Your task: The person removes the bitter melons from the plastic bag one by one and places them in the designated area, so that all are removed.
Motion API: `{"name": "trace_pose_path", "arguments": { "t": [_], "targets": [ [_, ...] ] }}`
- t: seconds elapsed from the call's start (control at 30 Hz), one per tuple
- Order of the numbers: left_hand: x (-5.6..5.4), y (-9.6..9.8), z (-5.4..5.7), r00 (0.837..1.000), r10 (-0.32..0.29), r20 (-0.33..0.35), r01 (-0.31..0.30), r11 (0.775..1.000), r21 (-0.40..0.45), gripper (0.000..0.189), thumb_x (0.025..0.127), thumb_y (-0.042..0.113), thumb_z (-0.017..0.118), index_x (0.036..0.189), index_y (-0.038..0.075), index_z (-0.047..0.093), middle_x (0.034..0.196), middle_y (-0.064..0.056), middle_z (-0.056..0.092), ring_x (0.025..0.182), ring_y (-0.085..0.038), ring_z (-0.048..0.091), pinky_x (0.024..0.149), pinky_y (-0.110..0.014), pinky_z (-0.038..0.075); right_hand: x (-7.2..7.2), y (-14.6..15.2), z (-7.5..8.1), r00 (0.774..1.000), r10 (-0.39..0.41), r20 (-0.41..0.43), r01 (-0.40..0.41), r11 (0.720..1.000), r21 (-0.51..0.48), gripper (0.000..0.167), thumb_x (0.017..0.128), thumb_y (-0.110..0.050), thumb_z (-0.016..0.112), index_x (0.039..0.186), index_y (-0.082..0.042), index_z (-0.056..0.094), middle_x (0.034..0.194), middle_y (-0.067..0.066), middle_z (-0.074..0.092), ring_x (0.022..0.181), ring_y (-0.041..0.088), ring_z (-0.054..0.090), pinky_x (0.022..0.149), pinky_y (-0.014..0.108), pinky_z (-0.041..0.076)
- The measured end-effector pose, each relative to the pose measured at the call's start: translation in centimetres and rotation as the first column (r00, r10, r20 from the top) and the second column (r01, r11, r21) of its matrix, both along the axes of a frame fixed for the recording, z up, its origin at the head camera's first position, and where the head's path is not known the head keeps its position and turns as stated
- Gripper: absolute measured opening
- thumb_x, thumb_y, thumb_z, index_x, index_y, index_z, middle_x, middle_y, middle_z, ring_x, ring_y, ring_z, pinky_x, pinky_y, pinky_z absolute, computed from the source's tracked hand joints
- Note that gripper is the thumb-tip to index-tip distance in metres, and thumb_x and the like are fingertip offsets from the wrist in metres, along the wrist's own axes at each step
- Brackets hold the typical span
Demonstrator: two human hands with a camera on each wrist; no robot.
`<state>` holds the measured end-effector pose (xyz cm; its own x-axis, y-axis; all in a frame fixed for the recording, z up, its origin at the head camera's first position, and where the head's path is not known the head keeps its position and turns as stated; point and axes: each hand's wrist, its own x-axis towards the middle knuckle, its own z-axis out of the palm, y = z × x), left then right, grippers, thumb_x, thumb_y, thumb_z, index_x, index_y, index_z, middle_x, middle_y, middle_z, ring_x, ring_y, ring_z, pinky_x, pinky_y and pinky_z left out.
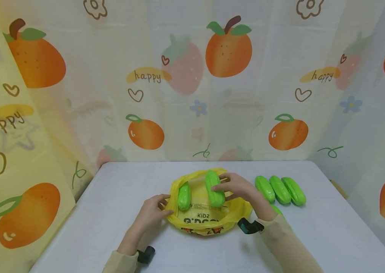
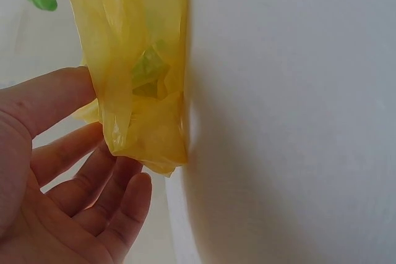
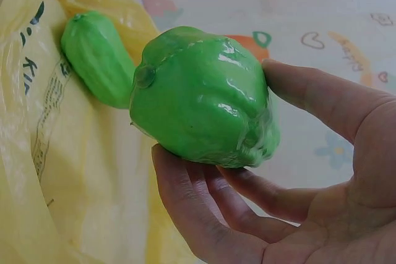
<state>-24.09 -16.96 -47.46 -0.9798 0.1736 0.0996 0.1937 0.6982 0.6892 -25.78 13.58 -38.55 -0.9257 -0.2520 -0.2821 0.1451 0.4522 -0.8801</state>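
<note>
A yellow plastic bag [image 1: 241, 208] lies on the white table with its mouth spread wide. My left hand [image 1: 153, 208] pinches the bag's left rim between thumb and fingers, as the left wrist view shows on the yellow film [image 2: 151, 134]. Inside, at the left, lies one green cucumber [image 1: 184, 197], glossy and plastic-looking. Over the bag's opening, my right hand [image 1: 238, 185] grips another shiny green cucumber [image 1: 214, 191], thumb on one side and fingers on the other. In the right wrist view this held cucumber [image 3: 198, 97] is seen end-on, apart from the cucumber [image 3: 99, 60] in the bag.
Right of the bag, three green cucumbers [image 1: 280, 189] lie side by side on the table [image 1: 318, 235]. Another cucumber [image 1: 277, 209] is partly hidden by the right forearm. A curtain [image 1: 185, 113] printed with oranges hangs behind the table and along its sides.
</note>
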Motion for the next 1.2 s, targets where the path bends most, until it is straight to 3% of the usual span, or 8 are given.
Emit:
{"name": "trace_pose_path", "arguments": {
  "t": [0.77, 1.2],
  "targets": [
    [0.1, 0.1, 0.1, 1.0, 0.011, 0.011, -0.011, 1.0, 0.004, 0.05, 0.074, 0.019, 0.08, 0.12, 0.009, 0.063, 0.091, -0.002, 0.064, 0.081, -0.015, 0.058, 0.071, -0.03, 0.047, 0.8, 3.5, 1.2, 1.0, -0.021, -0.018, 0.021, 1.0, 0.011, 0.077, 0.083, -0.032, 0.072, 0.141, 0.002, 0.035, 0.14, 0.028, 0.042, 0.116, 0.035, 0.055, 0.081, 0.043, 0.055],
    [0.0, 0.0, -0.1, 1.0, 0.011, 0.01, -0.011, 1.0, 0.0, 0.05, 0.074, 0.021, 0.08, 0.12, 0.01, 0.063, 0.092, -0.001, 0.065, 0.082, -0.015, 0.057, 0.071, -0.03, 0.047, 1.1, 5.8, 0.8, 0.999, -0.041, -0.018, 0.042, 0.999, 0.007, 0.08, 0.083, -0.035, 0.072, 0.142, 0.003, 0.032, 0.14, 0.028, 0.04, 0.112, 0.031, 0.058, 0.081, 0.043, 0.054]
  ]
}}
